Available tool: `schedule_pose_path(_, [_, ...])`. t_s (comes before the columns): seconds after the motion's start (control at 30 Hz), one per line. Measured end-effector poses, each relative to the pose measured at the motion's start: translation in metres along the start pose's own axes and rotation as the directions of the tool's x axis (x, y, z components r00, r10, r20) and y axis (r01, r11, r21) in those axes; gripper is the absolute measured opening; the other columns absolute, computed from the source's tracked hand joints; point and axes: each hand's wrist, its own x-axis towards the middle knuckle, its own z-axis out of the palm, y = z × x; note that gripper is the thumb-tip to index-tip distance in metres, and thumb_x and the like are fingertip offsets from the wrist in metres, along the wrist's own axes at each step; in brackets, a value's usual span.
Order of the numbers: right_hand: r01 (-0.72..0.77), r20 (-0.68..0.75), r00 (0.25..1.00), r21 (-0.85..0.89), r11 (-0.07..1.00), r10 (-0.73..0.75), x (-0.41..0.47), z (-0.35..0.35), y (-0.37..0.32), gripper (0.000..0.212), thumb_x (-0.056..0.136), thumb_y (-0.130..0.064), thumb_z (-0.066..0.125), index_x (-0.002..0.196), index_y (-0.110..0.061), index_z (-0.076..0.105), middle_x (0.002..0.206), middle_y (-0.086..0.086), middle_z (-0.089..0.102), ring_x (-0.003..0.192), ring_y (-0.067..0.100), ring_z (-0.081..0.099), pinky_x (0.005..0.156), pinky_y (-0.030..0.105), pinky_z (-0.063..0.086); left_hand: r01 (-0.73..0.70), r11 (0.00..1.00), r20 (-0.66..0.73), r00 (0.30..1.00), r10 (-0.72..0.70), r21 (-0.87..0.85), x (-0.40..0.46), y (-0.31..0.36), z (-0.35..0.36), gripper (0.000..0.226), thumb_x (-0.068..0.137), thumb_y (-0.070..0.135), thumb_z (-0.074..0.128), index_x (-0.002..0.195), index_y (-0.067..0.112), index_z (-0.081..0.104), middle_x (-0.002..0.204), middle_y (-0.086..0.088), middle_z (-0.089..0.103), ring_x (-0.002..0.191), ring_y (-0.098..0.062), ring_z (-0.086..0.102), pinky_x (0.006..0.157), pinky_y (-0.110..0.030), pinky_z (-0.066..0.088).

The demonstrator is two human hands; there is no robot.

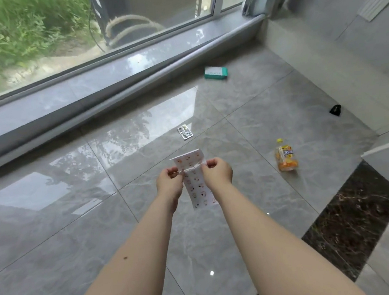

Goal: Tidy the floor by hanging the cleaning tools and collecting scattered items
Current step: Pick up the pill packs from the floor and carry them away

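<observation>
Head view: a person stands over a glossy grey tiled floor beside a low window sill.
Left hand: its grip is clenched in a pinch on the left edge of a white paper sheet printed with small cartoon pictures, and on one end of a thin clear strip that crosses the sheet.
Right hand: its grip pinches the sheet's right edge and the strip's other end.
Sheet: held in the air between both hands, above the floor; its long axis runs away from the person, the far end pointing toward the window and tilted slightly left.
Blister pack of pills, silver: flat on the floor, beyond the sheet.
Teal and white cardboard box: on the floor near the sill.
Clear plastic bottle with yellow cap and orange contents: lying on its side, right of the hands, cap pointing away.
Small black object: on the floor far right; what it is cannot be told.
</observation>
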Motion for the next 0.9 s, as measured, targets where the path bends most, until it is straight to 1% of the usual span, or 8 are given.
schedule_pose_path(0.17, [-0.033, -0.015, 0.999, 0.018, 0.999, 0.033, 0.043, -0.005, -0.02, 0.019, 0.091, -0.018, 0.057, 0.099, -0.004, 0.066, 0.103, 0.013, 0.07, 0.087, 0.025, 0.062, 0.076, 0.028, 0.049, 0.004, 0.999, 0.03, 1.0, -0.005, 0.034, 0.036, 0.028, 0.026, 0.028, 0.092, 0.008, 0.056, 0.12, 0.002, 0.056, 0.106, -0.012, 0.063, 0.093, -0.022, 0.059, 0.077, -0.032, 0.048])
schedule_pose_path(0.27, [-0.065, 0.003, 0.998, 0.032, 0.997, 0.065, 0.072, -0.002, -0.037, 0.016, 0.089, -0.014, 0.058, 0.098, -0.004, 0.066, 0.096, 0.01, 0.067, 0.069, 0.017, 0.061, 0.055, 0.015, 0.052, 0.015, 0.999, 0.046, 0.999, -0.017, 0.036, 0.064, 0.047, 0.034, 0.029, 0.092, 0.008, 0.056, 0.12, 0.002, 0.055, 0.106, -0.012, 0.061, 0.093, -0.022, 0.058, 0.08, -0.033, 0.048])
schedule_pose_path(0.3, [-0.074, 0.01, 0.997, 0.034, 0.997, 0.074, 0.082, 0.0, -0.043, 0.015, 0.088, -0.013, 0.059, 0.098, -0.005, 0.066, 0.096, 0.01, 0.067, 0.068, 0.015, 0.06, 0.055, 0.017, 0.053, 0.019, 0.999, 0.048, 0.999, -0.021, 0.04, 0.074, 0.054, 0.036, 0.029, 0.092, 0.009, 0.056, 0.121, 0.002, 0.054, 0.107, -0.012, 0.061, 0.094, -0.022, 0.059, 0.08, -0.033, 0.048])
schedule_pose_path(0.4, [-0.118, 0.009, 0.993, 0.012, 0.993, 0.118, 0.118, 0.008, -0.07, 0.015, 0.086, -0.009, 0.059, 0.098, -0.006, 0.067, 0.103, 0.011, 0.069, 0.083, 0.02, 0.06, 0.079, 0.033, 0.054, 0.047, 0.998, 0.051, 0.997, -0.049, 0.041, 0.109, 0.079, 0.042, 0.024, 0.092, 0.008, 0.057, 0.115, 0.003, 0.055, 0.104, -0.012, 0.061, 0.091, -0.022, 0.058, 0.076, -0.031, 0.047])
schedule_pose_path(0.5, [-0.133, 0.01, 0.991, 0.023, 0.991, 0.133, 0.152, 0.015, -0.098, 0.017, 0.085, -0.007, 0.057, 0.099, -0.006, 0.067, 0.096, 0.008, 0.067, 0.082, 0.018, 0.058, 0.07, 0.027, 0.048, 0.043, 0.998, 0.056, 0.997, -0.045, 0.04, 0.138, 0.106, 0.049, 0.017, 0.091, 0.005, 0.057, 0.108, 0.006, 0.055, 0.093, -0.008, 0.061, 0.082, -0.018, 0.058, 0.067, -0.026, 0.046])
schedule_pose_path(0.63, [-0.157, 0.033, 0.987, 0.012, 0.987, 0.157, 0.187, 0.026, -0.127, 0.018, 0.086, -0.006, 0.055, 0.098, -0.008, 0.067, 0.087, 0.002, 0.062, 0.069, 0.013, 0.056, 0.049, 0.018, 0.039, 0.046, 0.998, 0.068, 0.996, -0.049, 0.047, 0.172, 0.136, 0.056, 0.015, 0.09, 0.002, 0.057, 0.103, 0.007, 0.055, 0.089, -0.006, 0.061, 0.086, -0.021, 0.059, 0.064, -0.023, 0.046])
schedule_pose_path(0.8, [-0.183, 0.046, 0.982, -0.008, 0.983, 0.183, 0.227, 0.036, -0.151, 0.016, 0.086, -0.007, 0.055, 0.098, -0.01, 0.066, 0.095, 0.005, 0.066, 0.076, 0.016, 0.059, 0.05, 0.018, 0.039, 0.066, 0.996, 0.075, 0.995, -0.071, 0.06, 0.209, 0.164, 0.067, 0.021, 0.086, -0.002, 0.061, 0.103, 0.007, 0.054, 0.088, -0.005, 0.062, 0.085, -0.021, 0.062, 0.073, -0.031, 0.05])
schedule_pose_path(0.9, [-0.198, 0.055, 0.979, -0.011, 0.98, 0.199, 0.253, 0.045, -0.161, 0.017, 0.086, -0.007, 0.055, 0.098, -0.009, 0.066, 0.096, 0.007, 0.068, 0.07, 0.014, 0.059, 0.047, 0.017, 0.04, 0.065, 0.994, 0.072, 0.995, -0.071, 0.083, 0.233, 0.175, 0.074, 0.023, 0.083, -0.004, 0.062, 0.101, 0.008, 0.054, 0.085, -0.002, 0.063, 0.081, -0.02, 0.063, 0.068, -0.029, 0.052])
